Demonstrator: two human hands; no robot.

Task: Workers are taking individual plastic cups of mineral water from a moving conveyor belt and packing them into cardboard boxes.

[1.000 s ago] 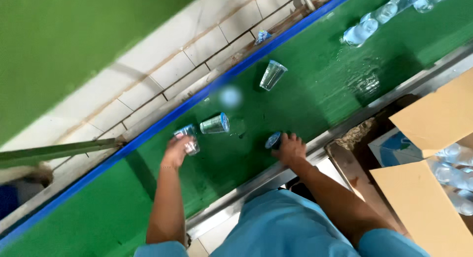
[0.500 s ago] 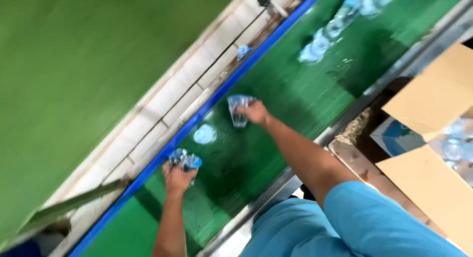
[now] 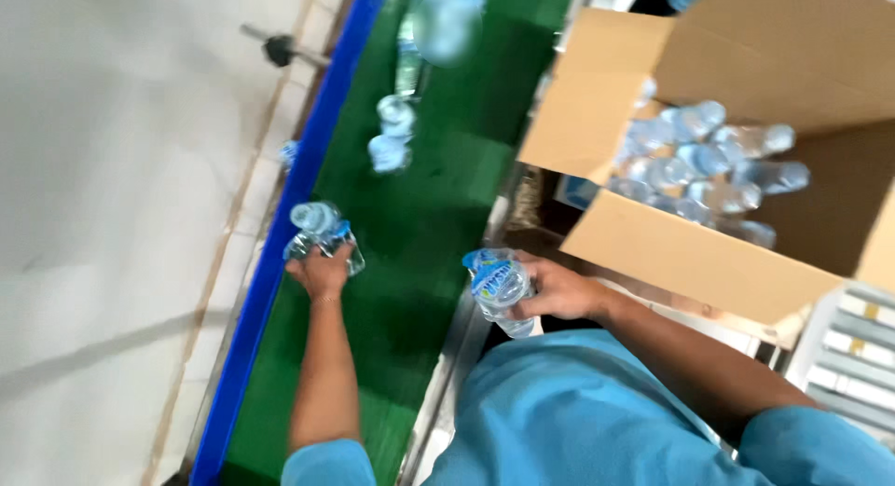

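My left hand (image 3: 322,273) grips clear plastic water cups (image 3: 317,227) with blue-printed lids at the far blue edge of the green conveyor belt (image 3: 410,234). My right hand (image 3: 557,288) holds another sealed clear cup (image 3: 499,286) above the belt's near metal edge, close to my body. Further cups (image 3: 392,136) lie on the belt beyond my hands, blurred. An open cardboard box (image 3: 690,253) to the right holds several clear cups (image 3: 699,169).
A blue rail (image 3: 280,262) borders the belt's far side, with a pale tiled floor (image 3: 121,216) beyond it. Box flaps (image 3: 578,95) stand up beside the belt. Grey rollers (image 3: 853,346) show at the right edge.
The view swung right, bringing the cardboard box into sight. My right hand drew back from the belt's middle to its near edge with a cup. My left hand stayed at the blue rail.
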